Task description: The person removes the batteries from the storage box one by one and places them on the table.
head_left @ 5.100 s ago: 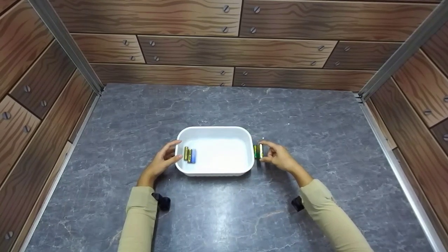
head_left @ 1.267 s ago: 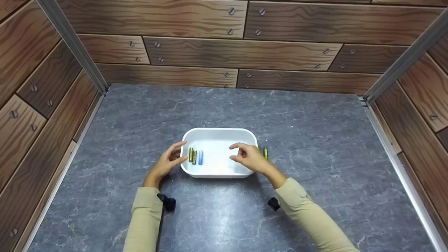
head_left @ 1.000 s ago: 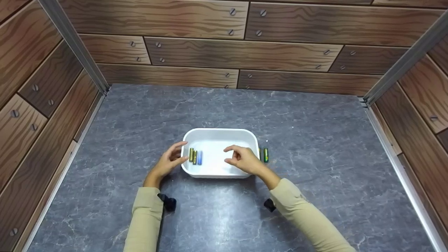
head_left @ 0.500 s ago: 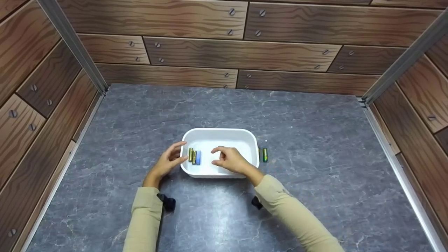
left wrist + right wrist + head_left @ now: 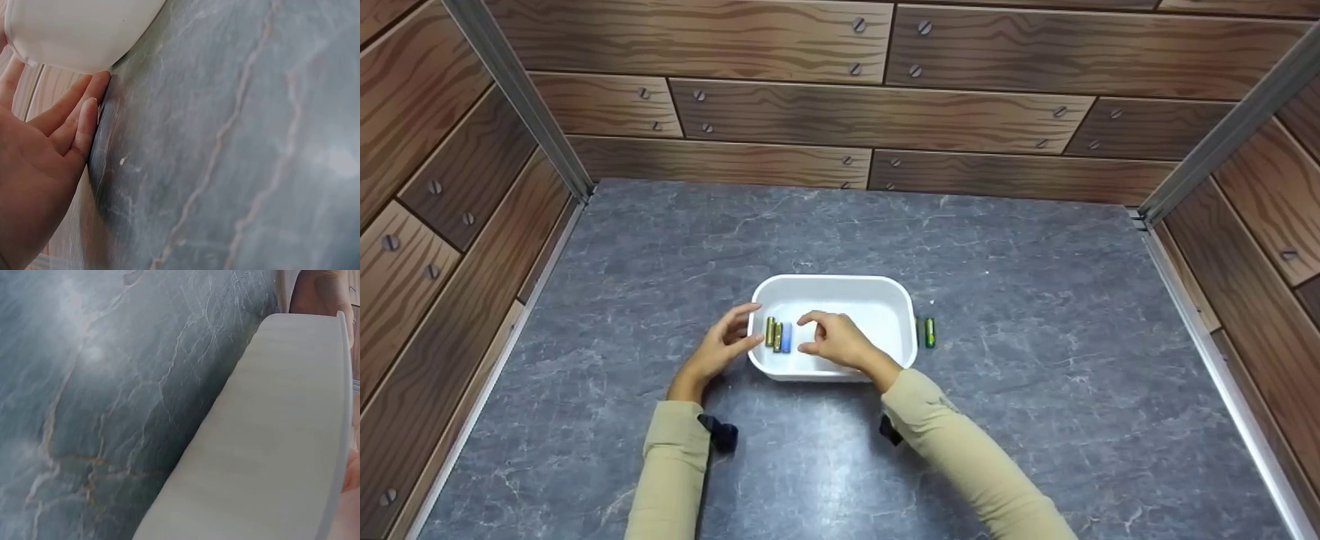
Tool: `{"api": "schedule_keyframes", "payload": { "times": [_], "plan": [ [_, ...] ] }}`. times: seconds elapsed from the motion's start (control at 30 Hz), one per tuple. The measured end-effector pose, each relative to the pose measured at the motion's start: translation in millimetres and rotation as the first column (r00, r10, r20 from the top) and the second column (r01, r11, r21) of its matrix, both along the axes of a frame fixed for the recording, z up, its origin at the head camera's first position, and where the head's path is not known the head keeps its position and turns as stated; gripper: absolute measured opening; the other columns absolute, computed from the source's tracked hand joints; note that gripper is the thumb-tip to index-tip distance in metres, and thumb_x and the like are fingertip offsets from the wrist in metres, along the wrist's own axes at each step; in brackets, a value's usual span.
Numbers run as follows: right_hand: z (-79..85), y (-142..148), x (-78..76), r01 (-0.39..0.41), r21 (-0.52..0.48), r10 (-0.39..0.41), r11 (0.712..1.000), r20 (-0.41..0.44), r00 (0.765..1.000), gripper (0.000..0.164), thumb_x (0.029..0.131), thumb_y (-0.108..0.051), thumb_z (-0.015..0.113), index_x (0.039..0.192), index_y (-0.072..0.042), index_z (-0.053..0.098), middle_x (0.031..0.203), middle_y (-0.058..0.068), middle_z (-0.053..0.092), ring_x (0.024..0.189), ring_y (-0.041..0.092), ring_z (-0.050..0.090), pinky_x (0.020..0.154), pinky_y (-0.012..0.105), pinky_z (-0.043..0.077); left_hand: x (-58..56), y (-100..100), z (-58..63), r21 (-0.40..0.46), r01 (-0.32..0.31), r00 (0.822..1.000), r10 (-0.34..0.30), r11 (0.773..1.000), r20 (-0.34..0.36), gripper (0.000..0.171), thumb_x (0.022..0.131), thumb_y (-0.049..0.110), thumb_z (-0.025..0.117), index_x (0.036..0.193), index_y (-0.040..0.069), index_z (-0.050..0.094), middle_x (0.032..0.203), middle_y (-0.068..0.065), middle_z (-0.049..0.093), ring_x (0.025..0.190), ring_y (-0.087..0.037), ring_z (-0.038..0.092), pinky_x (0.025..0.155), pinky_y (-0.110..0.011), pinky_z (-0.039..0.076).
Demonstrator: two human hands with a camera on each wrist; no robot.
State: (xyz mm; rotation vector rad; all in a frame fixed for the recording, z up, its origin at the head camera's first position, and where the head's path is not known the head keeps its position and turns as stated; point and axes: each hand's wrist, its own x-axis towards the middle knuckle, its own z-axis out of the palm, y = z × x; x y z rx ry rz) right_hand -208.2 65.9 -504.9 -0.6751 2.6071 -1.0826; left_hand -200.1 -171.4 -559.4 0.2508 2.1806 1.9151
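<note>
In the head view a white rectangular tray (image 5: pixel 870 326) stands on the table. At its left end inside lie two gold-green batteries (image 5: pixel 778 337) and a blue battery (image 5: pixel 787 337), side by side. The left hand (image 5: pixel 720 347) holds the tray's left end; in the left wrist view its fingers (image 5: pixel 98 87) lie against the outer wall. Over the tray reaches the right hand (image 5: pixel 841 341), thumb and index finger curved apart just right of the blue battery, nothing visible between them. Outside the right wall, a green-gold battery (image 5: pixel 930 332) lies on the table with another partly hidden beside it.
The grey marbled tabletop (image 5: pixel 1035 300) spreads around the tray. Wood-patterned walls (image 5: pixel 840 112) close in the back and both sides, with metal strips at the corners. A black wrist camera (image 5: pixel 720 433) is strapped to the left sleeve.
The right hand has moved left from the batteries outside the right wall to near the blue battery. The blue battery has shifted slightly left against the others. The left hand stays put.
</note>
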Motion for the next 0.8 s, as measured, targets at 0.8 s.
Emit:
{"api": "schedule_keyframes", "payload": {
  "times": [0.8],
  "plan": [
    [-18.7,-31.9,-9.2,0.075,0.172,-0.093,0.982,0.097,0.991,0.069,0.075,-0.023,0.083,0.134,-0.004,0.054,0.078,0.004,0.060,0.066,0.009,0.044,0.061,0.021,0.036,1.0,0.9,-0.6,0.007,0.001,0.999,0.000,1.000,-0.041,0.055,0.091,0.006,0.064,0.140,0.001,0.042,0.135,-0.031,0.052,0.116,-0.036,0.059,0.089,-0.020,0.049]
  ]
}}
